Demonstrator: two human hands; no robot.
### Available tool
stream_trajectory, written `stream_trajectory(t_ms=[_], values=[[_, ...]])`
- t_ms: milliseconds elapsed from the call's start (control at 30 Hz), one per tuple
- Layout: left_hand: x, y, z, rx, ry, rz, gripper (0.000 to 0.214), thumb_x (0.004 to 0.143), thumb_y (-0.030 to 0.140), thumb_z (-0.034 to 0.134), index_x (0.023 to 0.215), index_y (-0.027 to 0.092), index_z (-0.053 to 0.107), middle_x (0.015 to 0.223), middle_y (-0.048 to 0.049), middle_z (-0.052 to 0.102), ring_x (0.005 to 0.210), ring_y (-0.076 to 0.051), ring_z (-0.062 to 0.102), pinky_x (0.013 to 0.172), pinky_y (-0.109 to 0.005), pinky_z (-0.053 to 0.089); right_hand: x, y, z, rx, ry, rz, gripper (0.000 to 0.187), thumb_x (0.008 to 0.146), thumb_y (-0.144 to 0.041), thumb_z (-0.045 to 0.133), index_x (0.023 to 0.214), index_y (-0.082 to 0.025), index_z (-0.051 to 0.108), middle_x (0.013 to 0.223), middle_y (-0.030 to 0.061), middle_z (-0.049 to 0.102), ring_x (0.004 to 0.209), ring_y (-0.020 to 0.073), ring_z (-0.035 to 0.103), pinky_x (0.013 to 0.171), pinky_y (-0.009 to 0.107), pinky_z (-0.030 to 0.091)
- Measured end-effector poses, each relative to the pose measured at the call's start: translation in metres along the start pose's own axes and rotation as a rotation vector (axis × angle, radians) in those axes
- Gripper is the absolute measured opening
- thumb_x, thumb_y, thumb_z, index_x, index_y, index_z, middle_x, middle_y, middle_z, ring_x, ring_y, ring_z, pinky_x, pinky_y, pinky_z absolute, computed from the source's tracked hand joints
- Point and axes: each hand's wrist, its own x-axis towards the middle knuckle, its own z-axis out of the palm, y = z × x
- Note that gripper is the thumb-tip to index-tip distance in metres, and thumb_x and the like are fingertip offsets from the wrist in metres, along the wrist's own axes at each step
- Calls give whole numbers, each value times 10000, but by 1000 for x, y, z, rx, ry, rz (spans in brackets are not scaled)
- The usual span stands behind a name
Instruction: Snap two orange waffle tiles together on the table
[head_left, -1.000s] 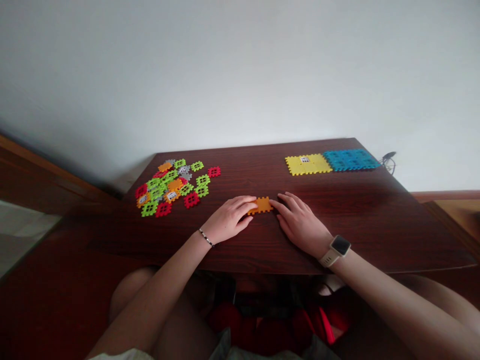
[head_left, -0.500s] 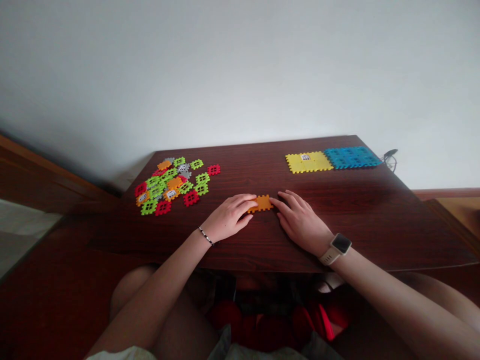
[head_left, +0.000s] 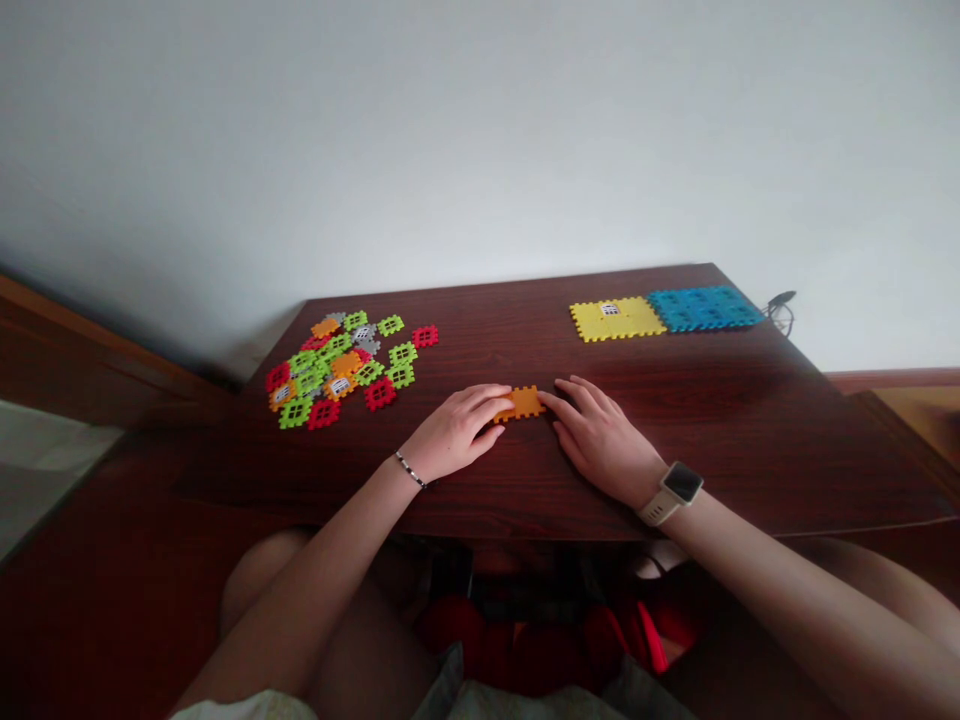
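A flat orange interlocking tile piece (head_left: 528, 402) with notched edges lies on the table between my hands. My left hand (head_left: 465, 425) covers its left end, fingers bent over it and the thumb near its front edge. How far it extends under those fingers is hidden, so whether it is one tile or joined tiles I cannot tell. On the other side, my right hand (head_left: 600, 435) rests palm down on the table, fingers apart. Its index fingertip touches the right edge of the orange piece.
A loose pile of green, red, orange and grey tiles (head_left: 330, 365) covers the table's left part. Joined yellow tiles (head_left: 634, 322) adjoin joined blue tiles (head_left: 705, 308) at the back right, near a dark cable (head_left: 781, 310). The wall (head_left: 480, 150) stands behind the dark wooden table (head_left: 480, 500).
The view has shifted very slightly. Both hands and the orange piece stay in the same places.
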Motion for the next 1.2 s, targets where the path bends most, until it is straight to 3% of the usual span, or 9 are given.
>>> stream_trajectory(t_ms=[1200], values=[[0, 0, 0, -3, 4, 1, 403, 1041, 170, 632, 1430, 252, 566, 1540, -101, 600, 1439, -272, 587, 1240, -532, 508, 0, 0, 0, 1, 4, -3, 469, 1093, -254, 456, 1539, -167, 573, 1541, 195, 565, 1488, 356, 475, 1219, 565, 467]])
